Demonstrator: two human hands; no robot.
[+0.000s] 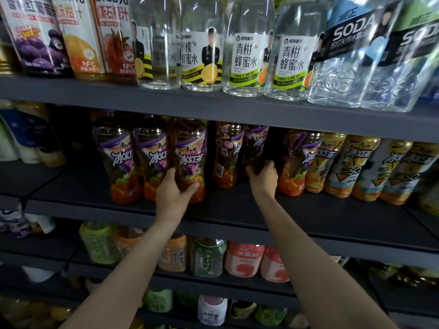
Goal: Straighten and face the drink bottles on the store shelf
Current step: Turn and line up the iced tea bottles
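Observation:
On the middle shelf [237, 210] stands a row of iced-tea bottles with purple-and-orange labels. My left hand [173, 186] grips the lower body of the third purple tea bottle [190, 153], which stands at the shelf front. My right hand [263, 176] grips a darker purple tea bottle [256, 146] set further back, next to another tea bottle [226, 155] whose label is turned sideways. More purple tea bottles [292, 167] stand right of my right hand, then several yellow-labelled tea bottles [344, 167].
The upper shelf [213, 103] carries juice bottles [83, 39], clear honey-water bottles [247, 55] and soda water bottles [351, 55]. The lower shelves hold green, orange and pink drink bottles [209, 257]. White and blue bottles [21, 136] sit at the middle shelf's far left.

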